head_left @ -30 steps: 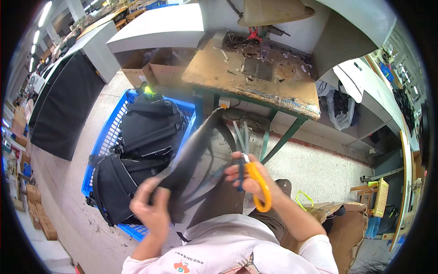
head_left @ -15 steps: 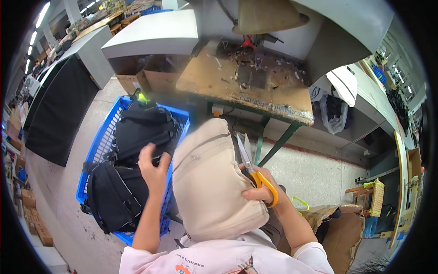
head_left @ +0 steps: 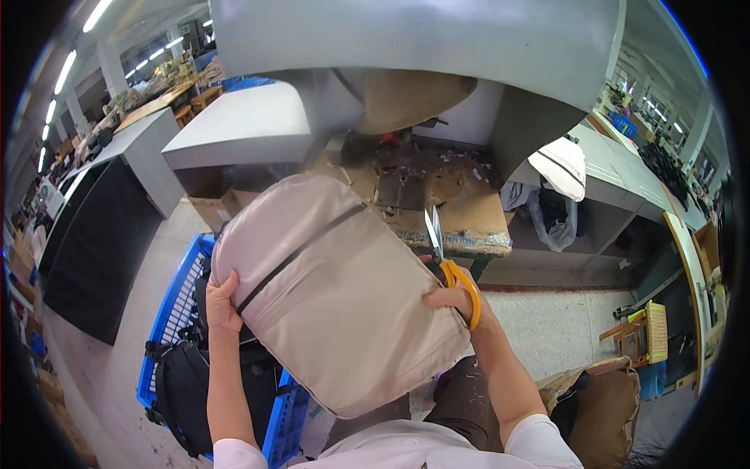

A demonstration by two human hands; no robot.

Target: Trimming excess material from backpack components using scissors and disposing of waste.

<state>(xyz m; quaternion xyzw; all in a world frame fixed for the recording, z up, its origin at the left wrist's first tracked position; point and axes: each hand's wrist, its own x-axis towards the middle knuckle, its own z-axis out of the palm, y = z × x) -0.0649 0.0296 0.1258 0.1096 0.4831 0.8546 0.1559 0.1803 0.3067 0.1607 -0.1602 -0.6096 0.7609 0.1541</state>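
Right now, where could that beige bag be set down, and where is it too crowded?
The blue crate under the left hand is packed with black bags. The wooden worktable behind the beige bag is strewn with scraps. Bare floor lies right of the table and left of the crate.

upper garment: white short-sleeved top, seen at the bottom edge of the head view
sleeves: short, end above the elbows; right sleeve hem shows at lower right, left one at lower left
forearms: both bare, no watch, band or glove seen
left hand [head_left: 221, 303]: bare, no ring visible
right hand [head_left: 451, 297]: bare, partly hidden, fingers unclear
legwear: dark brown or dark grey fabric over the lap, speckled with small pale thread bits
markings: none readable on the top in this frame
footwear: hidden
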